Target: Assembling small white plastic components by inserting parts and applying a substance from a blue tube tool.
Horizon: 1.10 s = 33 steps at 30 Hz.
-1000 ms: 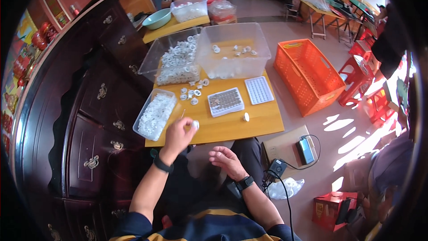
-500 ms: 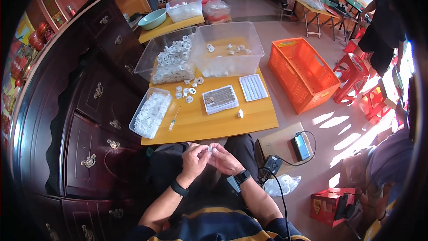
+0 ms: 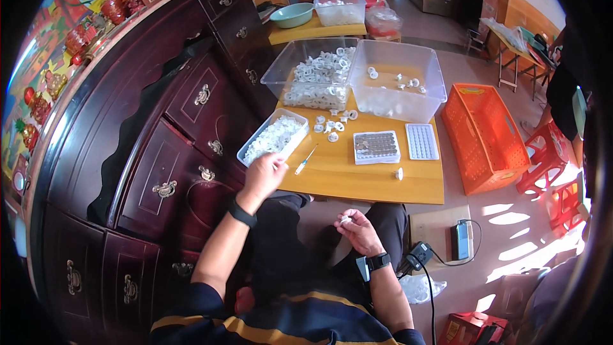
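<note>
My left hand is over the near end of a small white tub heaped with translucent white plastic pieces. Its fingers are bent and partly hidden, so whether they grip anything does not show. Above my lap, my right hand is closed on a small white plastic part, held between thumb and fingers. Beside the tub a thin tool with a blue and white handle lies on the wooden table. Several white ring-shaped parts are scattered behind it.
Two clear bins with white parts stand at the table's back. Toward the right lie a tray of grey discs, a white ridged tray and a lone part. An orange crate stands right, a dark cabinet left.
My hands have parted: the left has left the small part and reached forward to the tub; the right keeps the part above my lap. The whole view has swung to the left.
</note>
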{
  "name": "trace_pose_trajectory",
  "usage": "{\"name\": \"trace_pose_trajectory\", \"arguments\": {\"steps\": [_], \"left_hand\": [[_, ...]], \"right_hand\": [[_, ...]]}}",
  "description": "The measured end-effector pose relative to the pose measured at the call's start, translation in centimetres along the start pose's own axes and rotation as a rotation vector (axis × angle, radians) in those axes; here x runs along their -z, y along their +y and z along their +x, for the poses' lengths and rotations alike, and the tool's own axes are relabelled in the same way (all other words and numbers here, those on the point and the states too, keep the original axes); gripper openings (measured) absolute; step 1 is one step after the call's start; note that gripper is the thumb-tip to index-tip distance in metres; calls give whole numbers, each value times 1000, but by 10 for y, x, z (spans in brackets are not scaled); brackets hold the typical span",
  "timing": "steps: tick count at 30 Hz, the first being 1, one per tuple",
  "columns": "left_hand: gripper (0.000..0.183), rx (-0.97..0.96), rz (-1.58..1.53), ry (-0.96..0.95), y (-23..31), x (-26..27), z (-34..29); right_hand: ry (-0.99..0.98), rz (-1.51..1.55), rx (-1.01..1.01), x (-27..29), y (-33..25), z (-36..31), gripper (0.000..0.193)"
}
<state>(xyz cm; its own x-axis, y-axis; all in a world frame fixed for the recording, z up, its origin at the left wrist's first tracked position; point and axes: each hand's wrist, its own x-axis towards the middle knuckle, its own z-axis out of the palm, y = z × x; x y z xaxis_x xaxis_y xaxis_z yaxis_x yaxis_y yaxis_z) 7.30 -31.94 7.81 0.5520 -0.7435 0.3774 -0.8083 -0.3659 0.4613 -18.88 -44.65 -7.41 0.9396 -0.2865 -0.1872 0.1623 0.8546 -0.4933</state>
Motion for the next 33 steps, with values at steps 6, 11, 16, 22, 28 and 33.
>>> {"name": "trace_pose_trajectory", "arguments": {"steps": [6, 11, 16, 22, 28, 33], "left_hand": [[18, 172, 306, -99, -68, 12, 35], [22, 216, 358, -269, -79, -5, 45], [25, 191, 407, -133, -52, -10, 53], [16, -261, -11, -146, 42, -60, 67], [13, -377, -40, -195, 84, -122, 78], [14, -321, -54, -203, 87, -140, 85]], "right_hand": [[201, -479, 26, -6, 15, 2, 19], [230, -525, 49, -7, 16, 0, 21], [190, -516, 54, -11, 15, -7, 16], [204, -529, 47, -8, 17, -8, 7], [258, -530, 28, -7, 16, -7, 21], [233, -484, 52, -5, 10, -9, 17]]}}
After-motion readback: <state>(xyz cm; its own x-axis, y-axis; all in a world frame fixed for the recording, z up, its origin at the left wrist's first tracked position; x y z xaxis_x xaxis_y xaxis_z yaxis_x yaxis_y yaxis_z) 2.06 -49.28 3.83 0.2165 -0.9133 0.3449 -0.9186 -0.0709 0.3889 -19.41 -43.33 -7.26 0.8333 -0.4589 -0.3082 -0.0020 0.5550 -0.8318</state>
